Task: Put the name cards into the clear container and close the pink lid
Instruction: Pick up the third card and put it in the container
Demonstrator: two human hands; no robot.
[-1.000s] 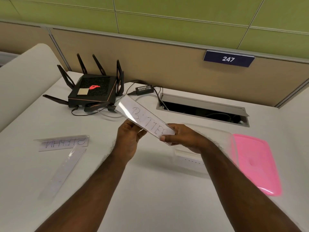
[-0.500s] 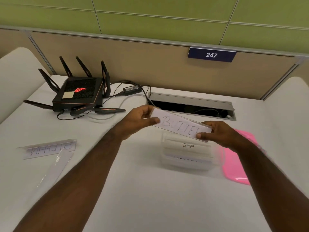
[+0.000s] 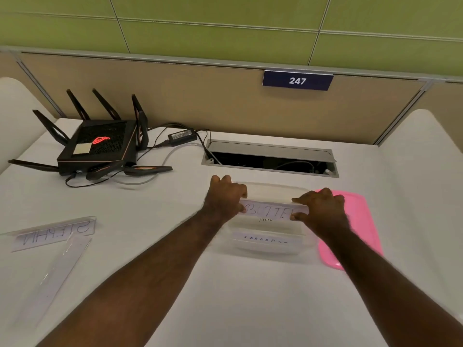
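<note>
Clear container (image 3: 269, 249) now sits under your card (image 3: 271, 212); both hands (image 3: 226, 196) grip its ends, lowered from mid-air, ready to drop in.

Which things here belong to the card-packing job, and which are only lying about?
Job: card held by left hand and right hand; clear container; pink lid; two cards on desk.
Lying about: router; power adapter; sign 247.

Head-worn view, forward and down, over desk (image 3: 225, 309).
</note>
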